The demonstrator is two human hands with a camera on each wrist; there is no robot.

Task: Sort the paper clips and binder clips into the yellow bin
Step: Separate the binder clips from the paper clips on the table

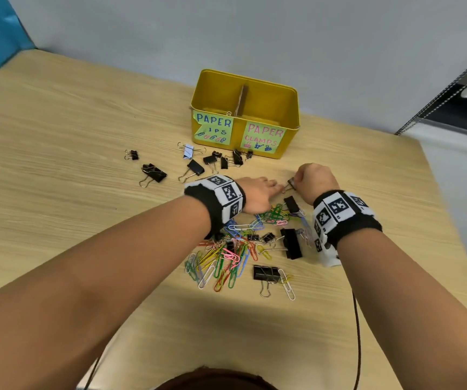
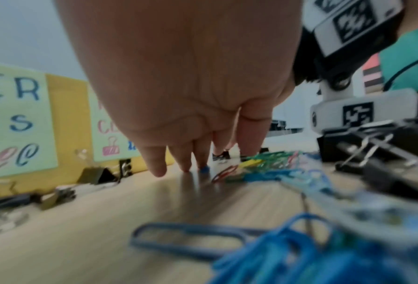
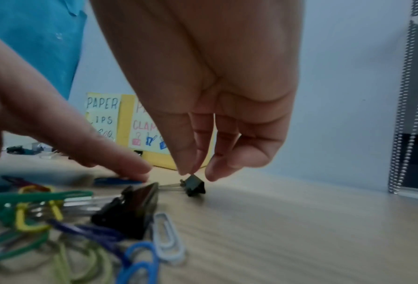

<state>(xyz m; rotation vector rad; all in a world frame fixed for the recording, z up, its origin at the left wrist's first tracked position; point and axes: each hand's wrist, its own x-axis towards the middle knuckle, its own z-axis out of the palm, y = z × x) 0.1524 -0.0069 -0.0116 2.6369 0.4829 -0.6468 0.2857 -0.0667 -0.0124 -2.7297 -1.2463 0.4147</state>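
Observation:
The yellow bin [image 1: 288, 108] stands at the back of the table, split by a divider, with labels "PAPER CLIPS" on the left and "PAPER CLAMPS" on the right. A heap of coloured paper clips [image 1: 226, 254] and black binder clips lies in front of me. My right hand [image 3: 197, 175] pinches a small black binder clip [image 3: 194, 187] that sits on the wood, also seen from the head camera [image 1: 291, 182]. My left hand [image 1: 276, 187] lies with straight fingers just left of it, fingertips [image 2: 157, 171] on the table and one on a blue paper clip [image 2: 204, 169].
Several black binder clips [image 1: 195, 167] lie scattered between the heap and the bin, more at the left [image 1: 153, 173]. A large binder clip [image 1: 291, 243] sits under my right wrist. A wall stands close behind the bin. The table edge [image 1: 437, 192] runs along the right.

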